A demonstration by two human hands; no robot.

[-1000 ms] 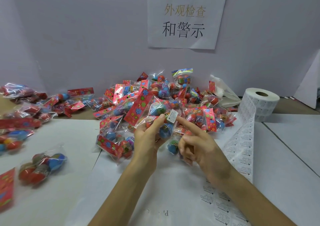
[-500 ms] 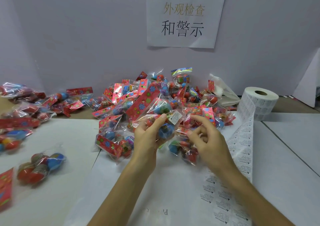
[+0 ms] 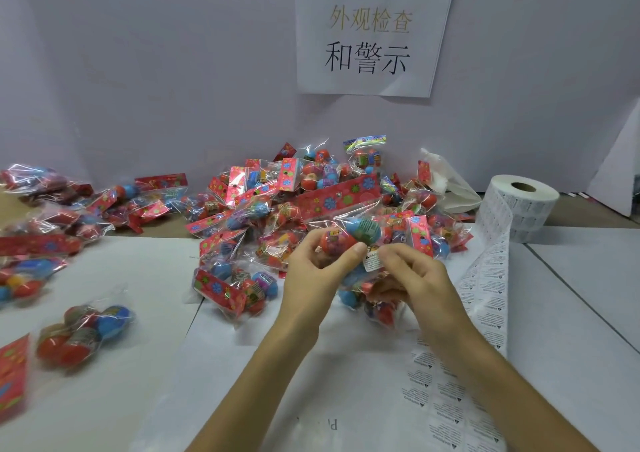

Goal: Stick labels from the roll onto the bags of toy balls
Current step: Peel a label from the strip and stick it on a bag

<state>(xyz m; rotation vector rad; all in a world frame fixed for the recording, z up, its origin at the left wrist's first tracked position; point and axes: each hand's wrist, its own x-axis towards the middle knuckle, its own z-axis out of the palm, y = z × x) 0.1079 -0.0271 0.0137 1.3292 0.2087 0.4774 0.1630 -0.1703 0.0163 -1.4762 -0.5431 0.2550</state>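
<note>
Centre: held bag of toy balls raised just off the pile, left hand curled round it, thumb on front, likely steadying the film; right hand curled, pinching its lower edge beside the label, probably to press it flat. Label reads "WARNING"; roll at 3 o'clock trails its strip toward 5, within reach; wall sign at 12 reads 外观检查 和警示

Pretty even, soft indoor light, barely any shadows; some glare on the clear plastic bags of toy balls, left edge blurry and stretched.
</note>
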